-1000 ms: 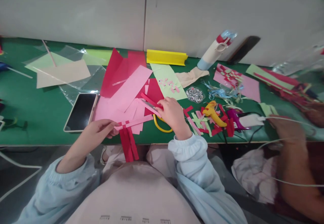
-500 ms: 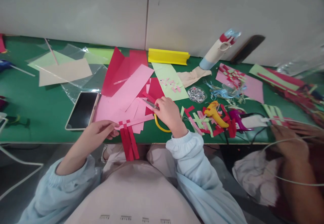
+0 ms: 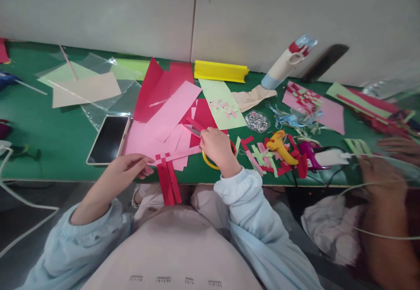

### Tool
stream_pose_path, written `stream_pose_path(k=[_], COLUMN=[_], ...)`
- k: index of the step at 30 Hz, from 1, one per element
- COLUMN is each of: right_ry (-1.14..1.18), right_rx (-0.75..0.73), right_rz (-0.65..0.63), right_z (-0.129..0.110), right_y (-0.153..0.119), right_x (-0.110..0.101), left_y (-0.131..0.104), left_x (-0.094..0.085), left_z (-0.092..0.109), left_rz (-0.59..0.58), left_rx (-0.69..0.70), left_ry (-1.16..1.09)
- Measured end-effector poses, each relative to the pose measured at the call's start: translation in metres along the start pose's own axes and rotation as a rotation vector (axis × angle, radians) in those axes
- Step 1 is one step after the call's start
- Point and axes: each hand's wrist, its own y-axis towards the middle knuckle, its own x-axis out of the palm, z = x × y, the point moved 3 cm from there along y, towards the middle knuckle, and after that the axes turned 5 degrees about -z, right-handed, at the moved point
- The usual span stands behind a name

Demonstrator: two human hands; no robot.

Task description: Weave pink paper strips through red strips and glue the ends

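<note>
My left hand (image 3: 133,167) pinches the left end of a pink paper strip (image 3: 183,153) at the table's front edge. Two red paper strips (image 3: 169,180) are woven across that strip and hang down over the edge. My right hand (image 3: 218,148) is closed around a pair of scissors (image 3: 210,161) with yellow handles, its metal blades pointing up and left over the paper. The pink strip's right end reaches beside the scissor handle, close under my right hand; whether my fingers touch it is hidden. Pink paper sheets (image 3: 141,139) and red paper (image 3: 147,93) lie just beyond.
A phone (image 3: 109,140) lies left of the paper. To the right are a yellow glue gun (image 3: 282,148), paper scraps (image 3: 262,154), a dish of beads (image 3: 257,121) and a white bottle (image 3: 282,68). A co-worker's hand (image 3: 382,176) is at the far right beside a white cable.
The view has shifted slightly. My right hand and the scissors have turned a little, showing more of the handles. My left hand keeps its pinch on the pink strip.
</note>
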Motion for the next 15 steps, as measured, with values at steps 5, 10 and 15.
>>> stream_pose_path(k=[5,10,15], right_ry=[0.038,0.123,0.228], right_rx=[-0.030,-0.087,-0.264], right_rz=[0.029,0.130,0.263], right_z=[0.008,0.007,-0.012], right_y=[-0.001,-0.017,-0.043], right_x=[0.002,-0.003,-0.003], left_y=[0.000,0.001,0.000], left_x=[0.000,0.013,0.031], left_z=[-0.005,-0.005,0.002], left_rz=[-0.002,-0.022,-0.032], left_rx=[0.006,0.035,0.062], left_ry=[-0.010,-0.059,-0.183])
